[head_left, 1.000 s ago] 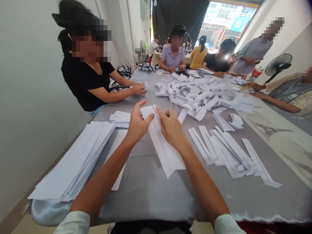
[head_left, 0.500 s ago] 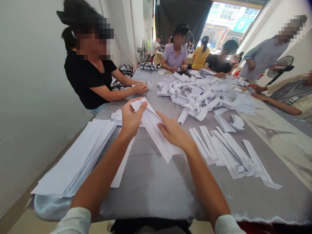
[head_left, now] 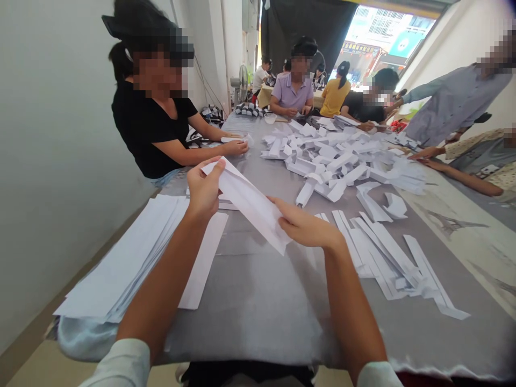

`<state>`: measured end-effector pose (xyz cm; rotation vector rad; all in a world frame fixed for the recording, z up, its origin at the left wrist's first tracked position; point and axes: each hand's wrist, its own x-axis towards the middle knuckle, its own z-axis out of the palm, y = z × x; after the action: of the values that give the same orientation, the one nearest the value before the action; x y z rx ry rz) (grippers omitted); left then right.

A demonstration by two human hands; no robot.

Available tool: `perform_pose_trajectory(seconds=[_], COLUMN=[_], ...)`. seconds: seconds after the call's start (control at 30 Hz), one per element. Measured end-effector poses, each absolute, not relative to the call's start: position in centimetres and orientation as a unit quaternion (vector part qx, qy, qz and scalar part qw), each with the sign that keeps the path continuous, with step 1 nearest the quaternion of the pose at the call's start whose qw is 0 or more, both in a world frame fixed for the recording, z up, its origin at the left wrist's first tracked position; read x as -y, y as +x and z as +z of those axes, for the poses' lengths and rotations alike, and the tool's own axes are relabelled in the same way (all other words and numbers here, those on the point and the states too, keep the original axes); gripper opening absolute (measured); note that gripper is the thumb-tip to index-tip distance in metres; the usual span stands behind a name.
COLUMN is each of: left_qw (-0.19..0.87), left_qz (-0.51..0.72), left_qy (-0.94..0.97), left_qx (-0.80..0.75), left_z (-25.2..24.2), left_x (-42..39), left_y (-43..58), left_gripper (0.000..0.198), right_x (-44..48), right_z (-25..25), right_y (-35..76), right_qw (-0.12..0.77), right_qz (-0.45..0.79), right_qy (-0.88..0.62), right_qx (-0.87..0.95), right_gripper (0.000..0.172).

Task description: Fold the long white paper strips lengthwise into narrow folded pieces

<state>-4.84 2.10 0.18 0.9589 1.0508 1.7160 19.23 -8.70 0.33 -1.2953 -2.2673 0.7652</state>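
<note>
A long white paper strip [head_left: 252,201], folded lengthwise, is stretched between my two hands above the table. My left hand [head_left: 205,185] pinches its far left end, thumb on top. At the near right end, my right hand [head_left: 304,223] grips the paper's edge; some of its fingers are hidden behind the sheet. Beneath my left wrist lies a flat white strip [head_left: 205,263] on the grey tablecloth. To the left of that arm is a stack of white paper sheets [head_left: 116,258]. Several narrow folded strips [head_left: 382,252] rest to the right of my right hand.
A large heap of folded white paper pieces [head_left: 330,156] covers the table's far middle. One person in black [head_left: 149,129] works at the left edge, with others around the far and right sides. The grey tablecloth [head_left: 250,312] reaches the front edge.
My right hand has slid along the strip toward its near right end. My left hand has shifted slightly left, still pinching the other end. The standing person at right leans over the table.
</note>
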Motion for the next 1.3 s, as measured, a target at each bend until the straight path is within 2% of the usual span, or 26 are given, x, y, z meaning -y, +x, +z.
perform_pose_trajectory(seconds=[0.13, 0.33, 0.5, 0.63, 0.7, 0.83, 1.07, 1.3], left_qw=[0.43, 0.449, 0.465, 0.481, 0.489, 0.516, 0.553, 0.521], left_qz=[0.691, 0.659, 0.651, 0.643, 0.628, 0.592, 0.516, 0.487], left_qy=[0.385, 0.418, 0.397, 0.4, 0.428, 0.467, 0.543, 0.601], left_qx=[-0.435, -0.436, -0.45, -0.442, -0.427, -0.407, -0.364, -0.361], left_z=[0.2, 0.3, 0.9, 0.8, 0.7, 0.8, 1.0, 1.2], left_x=[-2.3, -1.6, -1.2, -1.1, -0.9, -0.1, 1.3, 1.8], left_y=[-5.2, -4.9, -4.7, -4.7, -4.5, -3.8, -2.8, -2.9], left_gripper=[0.036, 0.049, 0.056, 0.052, 0.049, 0.048, 0.043, 0.045], right_x=[9.1, 9.1, 9.0, 9.1, 9.1, 8.9, 7.8, 7.7], right_z=[0.8, 1.2, 1.0, 1.3, 1.5, 1.4, 0.1, -0.1], right_y=[20.2, 19.4, 18.2, 18.0, 18.0, 17.5, 15.9, 15.0], right_qw=[0.207, 0.199, 0.232, 0.244, 0.26, 0.314, 0.421, 0.457], right_qz=[0.287, 0.257, 0.261, 0.294, 0.338, 0.413, 0.372, 0.367], right_qy=[-0.452, -0.483, -0.488, -0.494, -0.494, -0.466, -0.482, -0.468], right_qx=[0.819, 0.813, 0.8, 0.781, 0.758, 0.717, 0.673, 0.661], right_gripper=[0.064, 0.041, 0.065, 0.056, 0.06, 0.059, 0.047, 0.038])
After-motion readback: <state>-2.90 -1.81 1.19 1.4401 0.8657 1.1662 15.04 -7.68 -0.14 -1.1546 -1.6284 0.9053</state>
